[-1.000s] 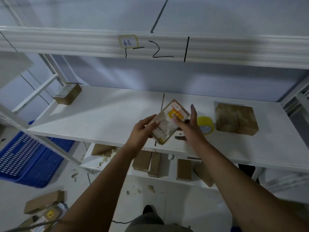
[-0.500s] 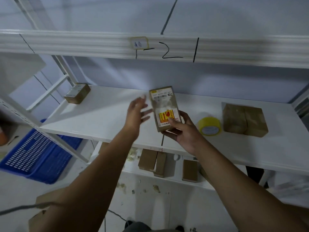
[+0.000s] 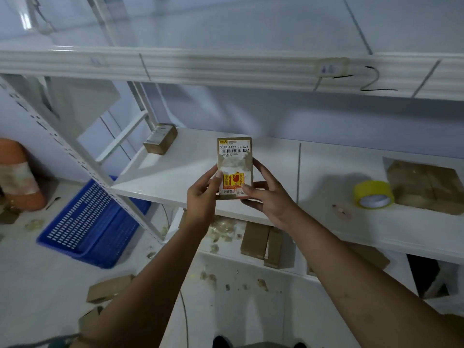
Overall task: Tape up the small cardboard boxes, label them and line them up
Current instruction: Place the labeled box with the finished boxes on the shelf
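Left hand (image 3: 202, 197) and right hand (image 3: 266, 199) both grip the lower half of 1 small box (image 3: 234, 167), thumbs on its labelled face, fingers wrapped round the sides and back. The box is upright in the air over the front edge of the shelf (image 3: 175, 172), label toward the head, probably so the sticker can be pressed flat and checked.

Count on shelf:
- 1 labelled box (image 3: 160, 138) at 10 o'clock from the held one, likely the start of the row.
- 2 plain boxes (image 3: 426, 187), touching side by side, at 3 o'clock.
- 1 tape roll (image 3: 373, 194) just beside them, handy for the right hand.

Below the shelf, at 5 o'clock: at least 3 spare boxes (image 3: 254, 241), partly hidden.

Floor (image 3: 37, 285), 7 o'clock: 2 loose boxes (image 3: 109, 288), 1 blue crate (image 3: 93, 222).
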